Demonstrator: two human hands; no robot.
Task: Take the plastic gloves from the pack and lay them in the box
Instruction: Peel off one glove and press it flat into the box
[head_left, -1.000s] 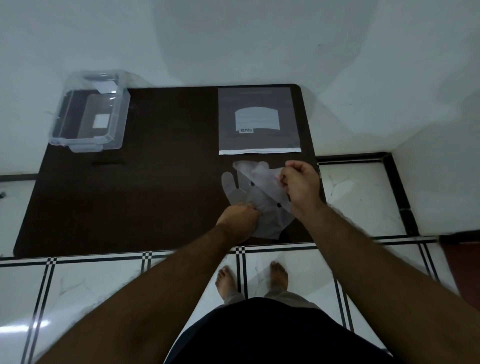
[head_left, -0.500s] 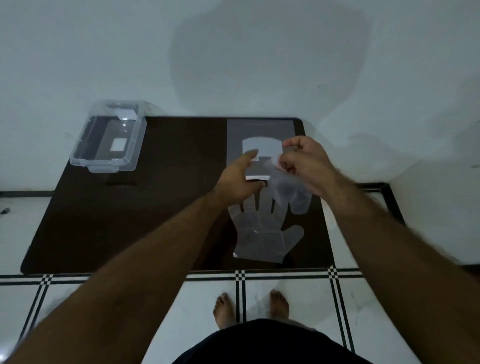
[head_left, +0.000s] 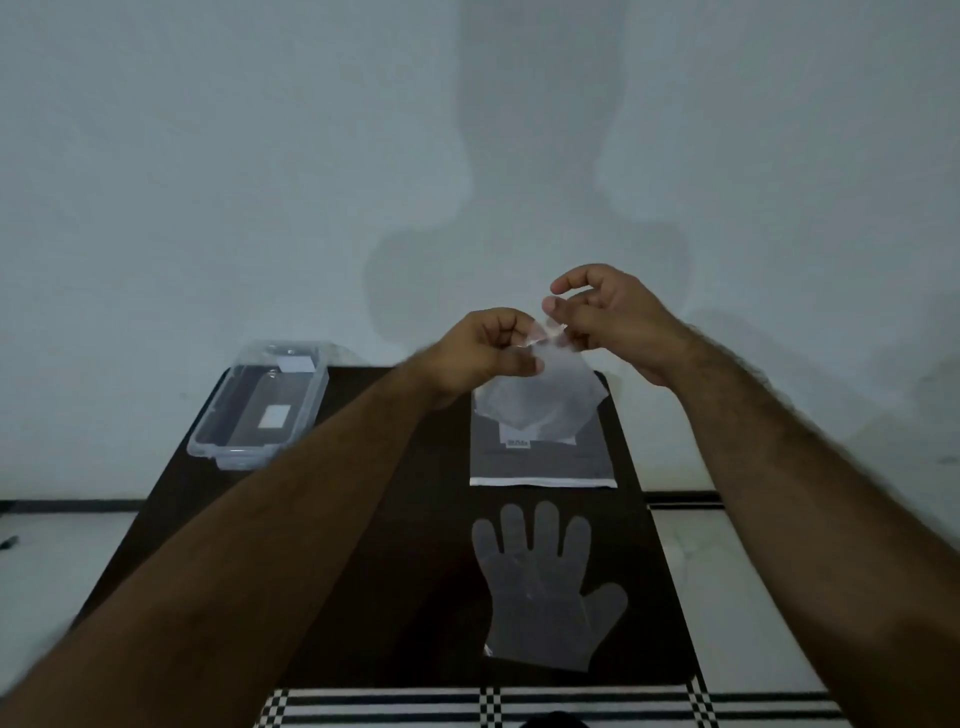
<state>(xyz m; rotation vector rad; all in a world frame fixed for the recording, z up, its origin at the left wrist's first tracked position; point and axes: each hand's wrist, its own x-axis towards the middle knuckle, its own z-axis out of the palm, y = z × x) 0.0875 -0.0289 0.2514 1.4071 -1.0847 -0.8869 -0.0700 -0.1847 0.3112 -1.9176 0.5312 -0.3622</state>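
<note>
Both hands are raised above the dark table (head_left: 363, 571). My left hand (head_left: 480, 345) and my right hand (head_left: 605, 317) pinch the top edge of one clear plastic glove (head_left: 540, 402), which hangs down between them in front of the pack. The flat glove pack (head_left: 543, 462) lies on the table's far right part. A second clear glove (head_left: 545, 587) lies flat on the table near the front edge, fingers pointing away from me. The clear plastic box (head_left: 257, 402) stands open at the table's far left corner.
A pale wall rises right behind the table. Tiled floor with black-and-white stripes (head_left: 519, 706) runs along the table's near edge. A small dark object (head_left: 8, 543) lies on the floor at the far left.
Both hands lifted one glove up off the table and away from the other, which stayed flat. The view tilted upward.
</note>
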